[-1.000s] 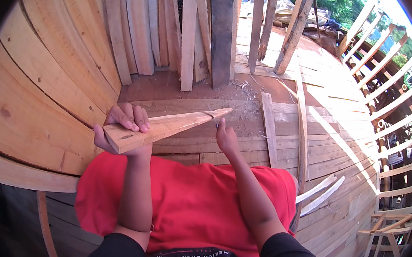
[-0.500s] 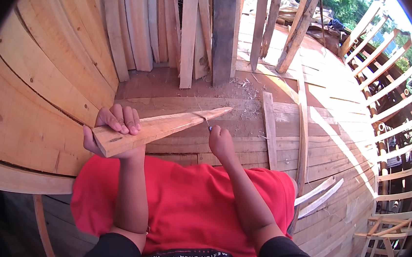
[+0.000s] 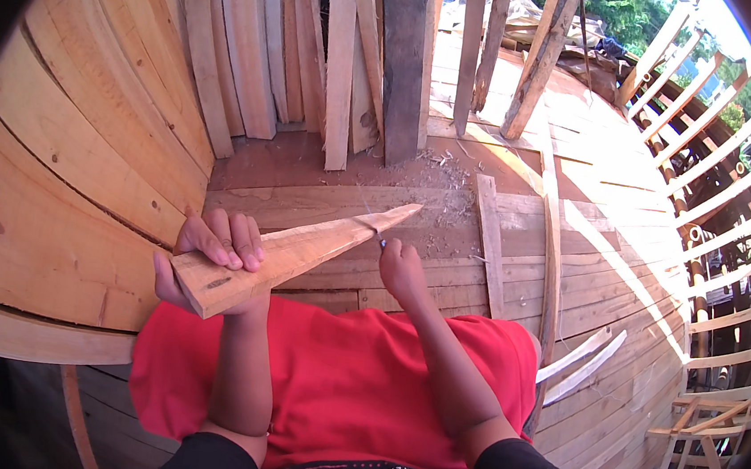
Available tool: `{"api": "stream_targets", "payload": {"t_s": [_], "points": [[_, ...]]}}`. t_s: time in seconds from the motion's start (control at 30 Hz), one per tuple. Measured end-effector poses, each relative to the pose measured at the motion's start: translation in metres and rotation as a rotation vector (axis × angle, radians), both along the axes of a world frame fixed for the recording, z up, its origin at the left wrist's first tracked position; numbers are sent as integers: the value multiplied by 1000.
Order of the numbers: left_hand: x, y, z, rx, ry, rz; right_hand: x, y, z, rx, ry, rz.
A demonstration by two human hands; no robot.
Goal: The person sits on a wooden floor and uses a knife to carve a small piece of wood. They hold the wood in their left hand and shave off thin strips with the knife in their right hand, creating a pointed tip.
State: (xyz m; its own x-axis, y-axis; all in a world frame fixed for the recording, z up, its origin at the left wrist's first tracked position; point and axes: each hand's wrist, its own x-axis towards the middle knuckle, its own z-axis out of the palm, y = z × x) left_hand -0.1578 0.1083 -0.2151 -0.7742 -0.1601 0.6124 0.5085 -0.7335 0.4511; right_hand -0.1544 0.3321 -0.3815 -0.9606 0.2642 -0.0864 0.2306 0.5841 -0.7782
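Note:
A tapered wooden board point(image 3: 293, 252) lies slanted in front of me, its wide end near and its point far right. My left hand point(image 3: 218, 243) grips the wide end, fingers over the top edge and thumb beneath. In my closed right hand point(image 3: 402, 271), near the pointed end, is the dark handle of a thin-bladed tool point(image 3: 373, 224) that looks like a knife. Its narrow blade crosses the board close to the tip. The fist hides most of the handle.
A curved plank wall point(image 3: 65, 207) rises on the left. Upright timbers point(image 3: 340, 80) stand ahead, with wood shavings point(image 3: 455, 197) on the planked floor near them. Loose strips point(image 3: 583, 360) lie to the right, before a curved open frame point(image 3: 727, 301). Red cloth point(image 3: 338, 356) covers my lap.
The board's wide end has come slightly nearer and tilted down with my left hand. My right hand and the blade have shifted slightly nearer along the edge.

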Motion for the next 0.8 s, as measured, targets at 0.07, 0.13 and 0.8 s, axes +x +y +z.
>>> {"api": "stream_targets", "payload": {"t_s": [0.07,0.13,0.8], "points": [[3,-5,-3,1,1,24,10,-30,52,-148,-92,86],[3,-5,-3,-11,-8,38,11,-29,61,-203,-136,70],[-15,-13,-7,-32,58,-96,-9,28,-35,59,-35,-42]]}}
